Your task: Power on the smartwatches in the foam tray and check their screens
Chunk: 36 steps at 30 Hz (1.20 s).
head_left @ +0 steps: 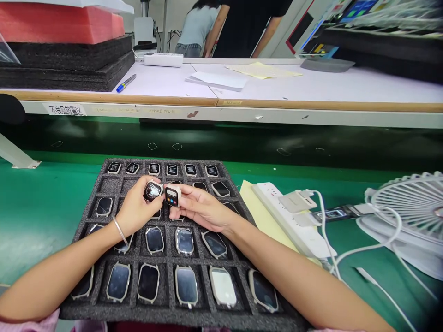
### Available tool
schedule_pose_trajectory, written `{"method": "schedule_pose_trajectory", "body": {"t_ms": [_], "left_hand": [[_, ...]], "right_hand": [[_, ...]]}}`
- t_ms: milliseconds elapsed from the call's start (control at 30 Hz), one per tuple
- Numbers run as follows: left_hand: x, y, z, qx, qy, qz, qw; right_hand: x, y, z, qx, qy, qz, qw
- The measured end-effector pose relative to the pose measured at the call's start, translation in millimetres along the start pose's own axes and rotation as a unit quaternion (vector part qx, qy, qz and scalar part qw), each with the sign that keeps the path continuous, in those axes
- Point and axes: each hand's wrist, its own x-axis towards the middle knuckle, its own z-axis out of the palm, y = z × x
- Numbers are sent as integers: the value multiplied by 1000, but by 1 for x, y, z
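My left hand (pixel 136 210) is closed around a strapless smartwatch (pixel 152 191) whose face is lit with a dial. Close beside it, my right hand (pixel 200 207) grips a second smartwatch (pixel 171 196), its screen showing coloured icons. Both are held above a dark foam tray (pixel 138 310) divided into square compartments. Watch bodies lie in most compartments; those in the back row, such as one smartwatch (pixel 172 170), show lines of text. Nearer ones, such as this watch body (pixel 148 282), have dark screens. My hands and forearms hide part of the tray.
Right of the tray lie a yellow sheet (pixel 251 203), a white power strip (pixel 294 226) with chargers and cables, and a white fan (pixel 411 216). A shelf (pixel 277 94) behind carries foam stacks (pixel 69 60), a pen (pixel 126 83) and papers. Two people stand beyond.
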Motion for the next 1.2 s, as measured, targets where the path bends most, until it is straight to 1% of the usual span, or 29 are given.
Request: {"method": "schedule_pose_trajectory", "body": {"t_ms": [300,500,700,1033,1200], "left_hand": [[-2,5,1,20,2,-2,1000],[-2,4,1,8,6,0,1000],[-2,3,2,-24,13,-6,1000],[-3,5,3,-28,1,12,1000],[-3,6,2,-20,-14,12,1000]], "right_hand": [[0,2,-2,12,-4,3,1000],[0,3,-2,10,-7,-8,1000],[-1,3,-1,-3,-7,6,1000],[-3,0,1,1,-11,16,1000],[-4,0,2,5,-23,13,1000]]}}
